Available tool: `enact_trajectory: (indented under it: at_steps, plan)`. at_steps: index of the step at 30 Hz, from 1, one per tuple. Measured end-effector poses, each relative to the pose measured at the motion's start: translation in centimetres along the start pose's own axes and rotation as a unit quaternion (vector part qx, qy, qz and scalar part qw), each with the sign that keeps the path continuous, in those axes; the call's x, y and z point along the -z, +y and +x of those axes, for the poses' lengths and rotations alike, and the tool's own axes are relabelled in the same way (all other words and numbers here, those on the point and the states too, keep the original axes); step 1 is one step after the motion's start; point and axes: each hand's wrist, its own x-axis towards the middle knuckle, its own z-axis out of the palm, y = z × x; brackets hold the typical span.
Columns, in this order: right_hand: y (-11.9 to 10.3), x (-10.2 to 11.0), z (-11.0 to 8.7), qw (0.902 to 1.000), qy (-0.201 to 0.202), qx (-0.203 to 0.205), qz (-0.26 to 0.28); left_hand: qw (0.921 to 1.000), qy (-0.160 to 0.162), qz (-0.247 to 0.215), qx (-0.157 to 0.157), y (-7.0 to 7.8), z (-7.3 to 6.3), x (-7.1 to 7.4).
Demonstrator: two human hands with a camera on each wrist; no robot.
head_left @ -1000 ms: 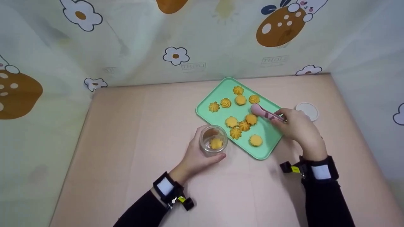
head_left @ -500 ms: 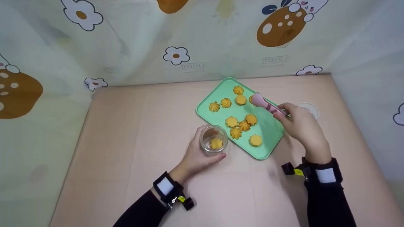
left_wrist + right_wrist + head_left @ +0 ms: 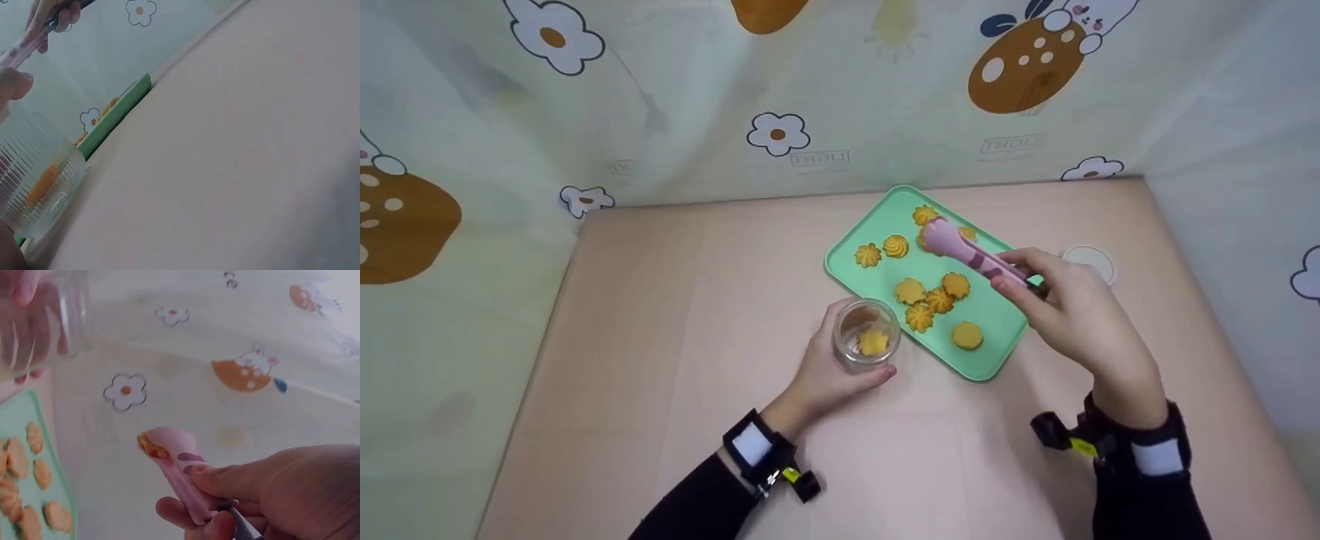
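Observation:
My left hand (image 3: 829,367) grips a clear glass jar (image 3: 851,319) beside the tray's near edge. One yellow cookie (image 3: 874,343) lies in the jar, whose ribbed wall shows in the left wrist view. My right hand (image 3: 1080,307) holds pink tongs (image 3: 960,247) over the far half of the green tray (image 3: 870,214). In the right wrist view, a cookie (image 3: 151,446) sits between the ends of the tongs. Several piped butter cookies (image 3: 919,317) are spread on the tray. The tongs partly cover some of them in the head view.
A round white lid (image 3: 1089,264) lies to the right of the tray, partly behind my right hand. The light pink tabletop (image 3: 660,337) ends at a printed curtain (image 3: 697,112) at the back and sides.
My right hand has moved the tongs up and to the left over the tray. The left hand and the jar stay where they were.

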Motion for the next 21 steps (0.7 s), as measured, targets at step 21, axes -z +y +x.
enact_trajectory:
  at_steps: [21]
  plan:
    - [-4.6, -1.2, -1.7, 0.9881, -0.136, 0.071, -0.007, 0.9998, -0.012, 0.011, 0.009, 0.0, -0.1, 0.1]
